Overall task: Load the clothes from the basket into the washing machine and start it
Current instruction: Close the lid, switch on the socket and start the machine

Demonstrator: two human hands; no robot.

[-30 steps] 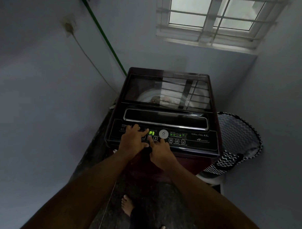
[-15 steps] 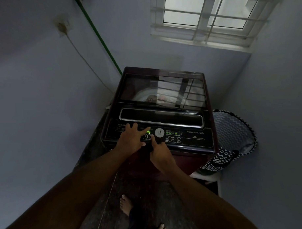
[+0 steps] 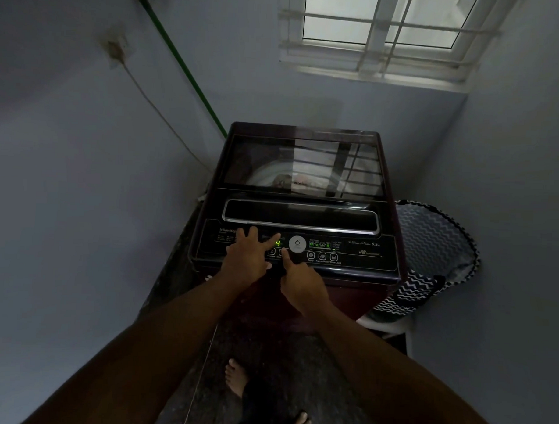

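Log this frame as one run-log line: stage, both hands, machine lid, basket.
stage: setting controls | left hand: flat on control panel | right hand: forefinger on button | washing machine lid: closed | basket: right of machine

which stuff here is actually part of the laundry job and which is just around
Part of the job:
washing machine, lid down, clothes seen through it
control panel, green display lit
left hand, fingers spread flat on the panel
right hand, forefinger on a button
zigzag laundry basket, beside the machine

Just around:
window
green pipe
wall socket with its cord
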